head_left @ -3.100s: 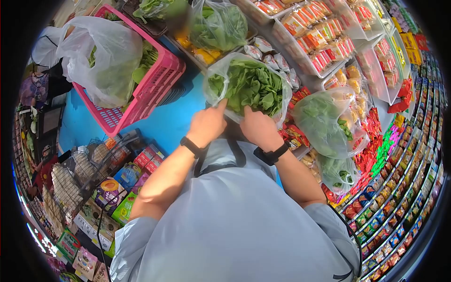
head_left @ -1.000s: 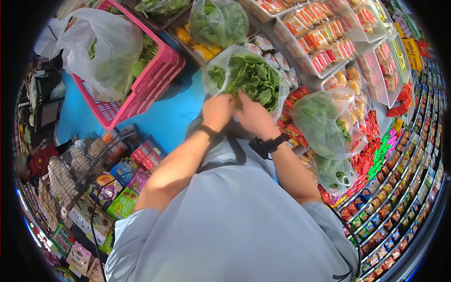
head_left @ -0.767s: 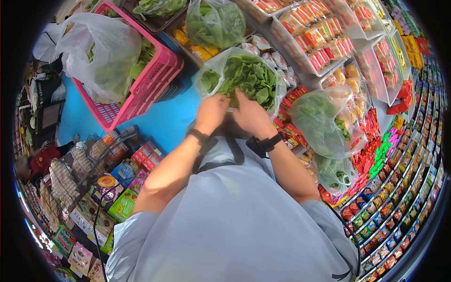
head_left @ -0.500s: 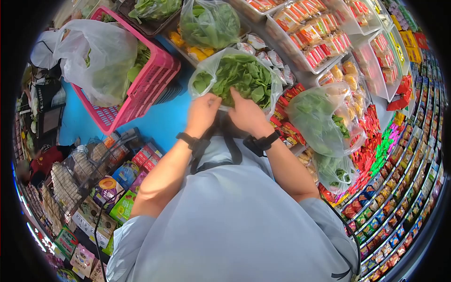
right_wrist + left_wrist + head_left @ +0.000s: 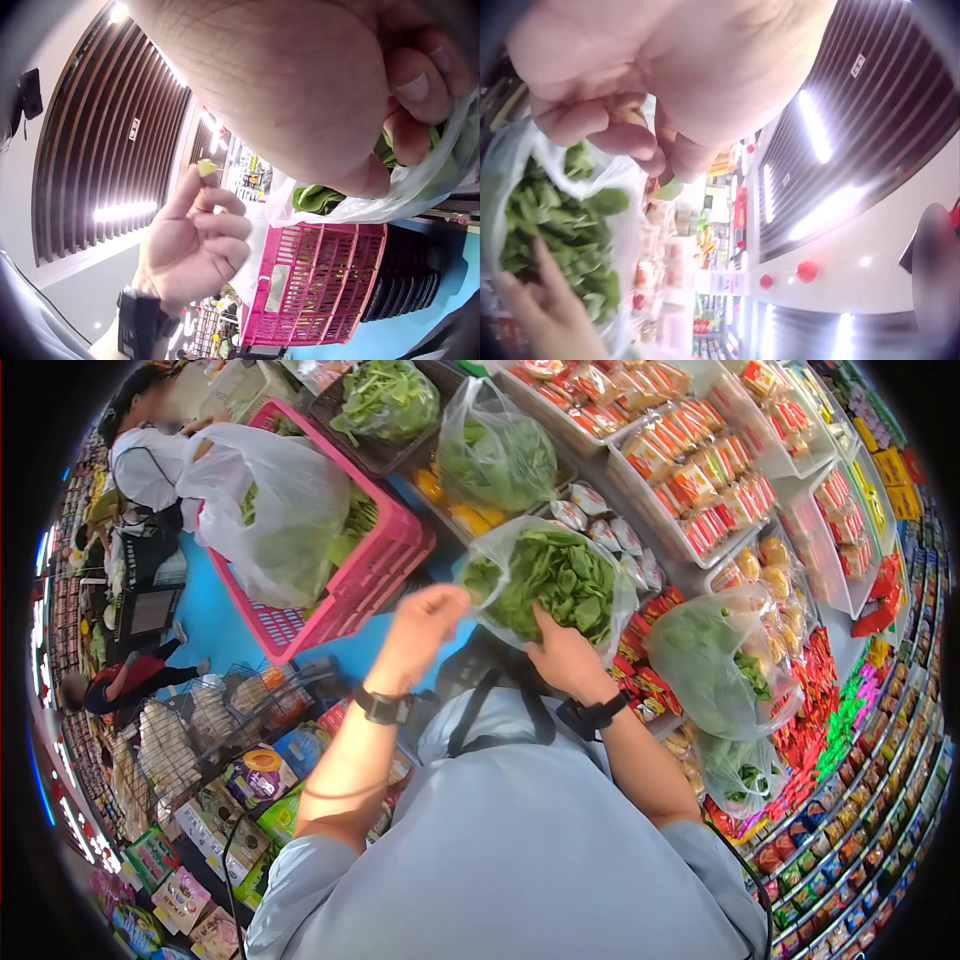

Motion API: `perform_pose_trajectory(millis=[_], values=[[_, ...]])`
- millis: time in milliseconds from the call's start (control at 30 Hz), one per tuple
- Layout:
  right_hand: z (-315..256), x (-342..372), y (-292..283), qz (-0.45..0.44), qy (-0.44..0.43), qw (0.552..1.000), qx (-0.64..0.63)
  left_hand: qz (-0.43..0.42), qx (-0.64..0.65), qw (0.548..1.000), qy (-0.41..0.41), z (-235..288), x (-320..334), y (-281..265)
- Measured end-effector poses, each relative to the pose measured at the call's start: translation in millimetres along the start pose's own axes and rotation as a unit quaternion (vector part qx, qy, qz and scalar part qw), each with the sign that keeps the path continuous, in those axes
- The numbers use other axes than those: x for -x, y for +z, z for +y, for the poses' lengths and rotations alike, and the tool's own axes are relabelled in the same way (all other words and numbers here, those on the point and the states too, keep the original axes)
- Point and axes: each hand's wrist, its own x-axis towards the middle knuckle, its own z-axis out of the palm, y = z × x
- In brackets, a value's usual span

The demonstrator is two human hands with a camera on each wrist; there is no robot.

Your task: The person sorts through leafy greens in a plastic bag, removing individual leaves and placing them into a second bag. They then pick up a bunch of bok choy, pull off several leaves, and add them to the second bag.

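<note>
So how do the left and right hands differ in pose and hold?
Hold: the left hand pinches a small yellow-green leaf piece; the right hand has its index finger against the greens.
Place: the left hand is in the air, off the greens; the right hand is at the near side of the open bag.
Shared: both are bare, each with a dark device at the wrist.

Well apart from the pink basket (image 5: 384, 567), packed shelves (image 5: 868, 785) are ranged; above it, a slatted ceiling (image 5: 84, 154) is lit by strip lights (image 5: 815, 126).
</note>
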Motion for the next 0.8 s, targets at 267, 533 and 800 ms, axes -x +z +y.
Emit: perform_pose_trajectory(millis=[267, 533, 800], values=[[-2, 2, 3, 0.005, 0.006, 1.0, 0.012, -0.035, 0.086, 0.994, 0.061, 108, -61, -54], [-1, 2, 9, 0.007, 0.015, 1.0, 0.013, 0.136, -0.038, 0.973, 0.185, 177, -247, -140], [9, -5, 14, 0.076, -0.015, 0.994, -0.082, -0.074, -0.261, 0.923, 0.272, 173, -121, -17]])
